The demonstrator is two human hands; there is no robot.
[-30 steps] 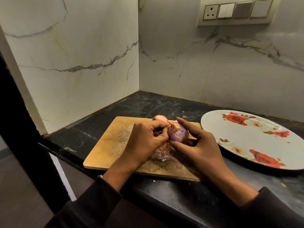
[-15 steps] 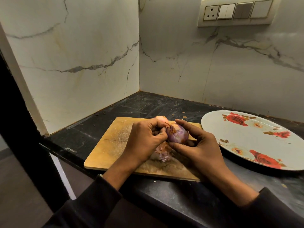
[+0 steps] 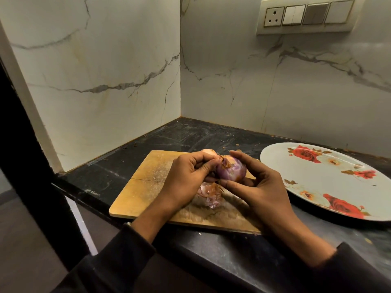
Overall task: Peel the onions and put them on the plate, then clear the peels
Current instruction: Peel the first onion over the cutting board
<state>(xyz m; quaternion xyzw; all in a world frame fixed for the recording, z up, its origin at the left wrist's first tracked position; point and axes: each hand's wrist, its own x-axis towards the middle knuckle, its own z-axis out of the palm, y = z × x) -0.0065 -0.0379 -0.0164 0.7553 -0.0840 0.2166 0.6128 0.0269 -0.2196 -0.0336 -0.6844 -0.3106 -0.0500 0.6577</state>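
Note:
A purple onion (image 3: 232,171) with scraps of brown skin near its top is held above the wooden cutting board (image 3: 146,187). My right hand (image 3: 260,187) cradles it from the right, thumb below and fingers over the top. My left hand (image 3: 186,178) pinches the skin at the onion's upper left. A pile of pink and brown peels (image 3: 209,194) lies on the board under the onion. Another onion (image 3: 208,152) peeks out behind my left hand, mostly hidden. The white oval plate (image 3: 330,182) with red roses lies to the right, holding nothing.
The board and plate sit on a black stone counter (image 3: 190,136) in a corner of marble walls. A switch panel (image 3: 306,14) is on the back wall. The counter's front edge drops off at the left to the floor.
The onion has turned slightly in my hands, showing more bare purple surface. My left hand's pinch has shifted on the skin at the top. Both hands stay over the board.

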